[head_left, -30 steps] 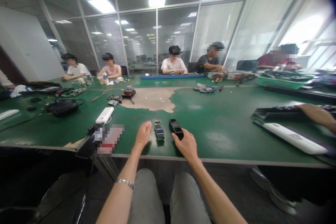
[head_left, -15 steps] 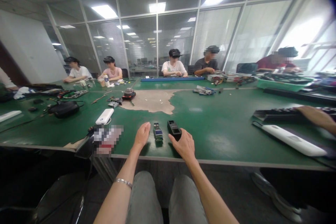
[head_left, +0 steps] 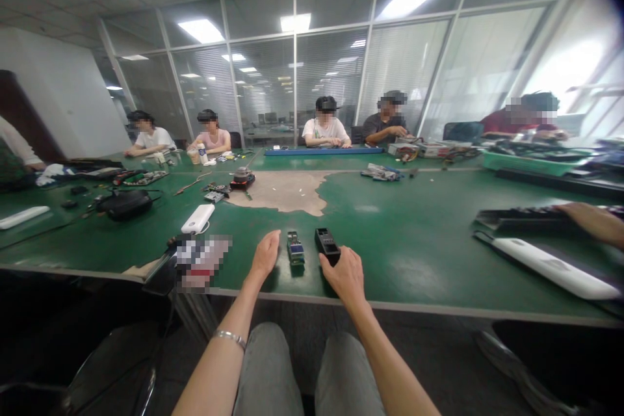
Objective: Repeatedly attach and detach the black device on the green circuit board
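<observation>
My right hand [head_left: 345, 275] grips the near end of a black plastic housing [head_left: 326, 244] with rectangular cutouts, thumb on its left side and fingers on its right. My left hand [head_left: 266, 255] rests edge-on on the green table, fingers stretched out and nothing in it. Between the two hands lies a small circuit board assembly [head_left: 295, 250] with a blue-violet screen, apart from both. A white power bank [head_left: 198, 218] with a short cable is farther off to the left.
A partly blurred packet [head_left: 202, 260] lies at the table's left front edge. To the right are a long white device [head_left: 550, 266] and a co-worker's hand [head_left: 592, 224] on a dark strip. A brown patch [head_left: 277, 192] with a red-and-black part [head_left: 242, 179] is ahead. Several people sit opposite.
The camera view has shifted slightly, moving everything a little right and down in the picture. Both hands keep the same pose, and the housing and circuit board stay beside each other.
</observation>
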Available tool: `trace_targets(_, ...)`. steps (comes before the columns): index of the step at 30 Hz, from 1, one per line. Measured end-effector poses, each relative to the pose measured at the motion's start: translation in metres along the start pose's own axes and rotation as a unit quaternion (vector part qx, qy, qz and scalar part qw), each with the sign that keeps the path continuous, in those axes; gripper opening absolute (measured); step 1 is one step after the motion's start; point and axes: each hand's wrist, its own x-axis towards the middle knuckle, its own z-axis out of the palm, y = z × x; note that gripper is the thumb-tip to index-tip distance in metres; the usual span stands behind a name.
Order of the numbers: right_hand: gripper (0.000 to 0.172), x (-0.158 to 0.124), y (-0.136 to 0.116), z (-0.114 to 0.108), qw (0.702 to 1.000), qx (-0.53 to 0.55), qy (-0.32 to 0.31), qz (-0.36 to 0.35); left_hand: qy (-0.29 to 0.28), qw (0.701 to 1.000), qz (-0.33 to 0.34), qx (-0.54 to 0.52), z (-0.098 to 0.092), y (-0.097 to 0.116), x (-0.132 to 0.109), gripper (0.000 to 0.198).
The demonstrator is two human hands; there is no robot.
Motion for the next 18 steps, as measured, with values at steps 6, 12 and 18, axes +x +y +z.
trace_targets(6,0.052,0.0000,-0.0016,-0.0001,1.000,0.009,-0.001,0.001,-0.004,1.000,0.010,0.013,-0.0057,0.0019,0.0000,0.041)
trace_targets(12,0.046,0.0002,-0.0034,-0.0041,1.000,0.018,-0.003,0.012,0.018,1.000,0.007,0.000,-0.0035,-0.0001,0.0002,0.042)
trace_targets(18,0.040,0.0005,-0.0038,-0.0082,0.999,0.014,-0.038,0.013,0.029,0.999,-0.002,0.022,0.0015,-0.0038,-0.0005,0.047)
